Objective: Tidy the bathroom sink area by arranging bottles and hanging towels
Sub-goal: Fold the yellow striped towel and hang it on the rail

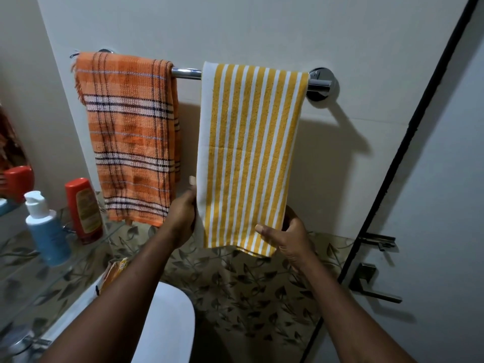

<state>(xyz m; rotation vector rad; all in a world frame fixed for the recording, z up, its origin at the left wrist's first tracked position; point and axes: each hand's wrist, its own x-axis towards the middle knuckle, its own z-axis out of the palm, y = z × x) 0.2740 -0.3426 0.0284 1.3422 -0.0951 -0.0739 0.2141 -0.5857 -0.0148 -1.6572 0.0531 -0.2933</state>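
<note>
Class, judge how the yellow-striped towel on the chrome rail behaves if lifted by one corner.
Probably floppy: the yellow-striped towel drapes limply over the chrome rail. Likely light: the left hand and right hand hold only its edges. It might slip off the smooth rail.

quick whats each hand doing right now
left hand: holds the left edge of the yellow striped towel
right hand: pinches the towel's lower right corner, thumb in front
</note>
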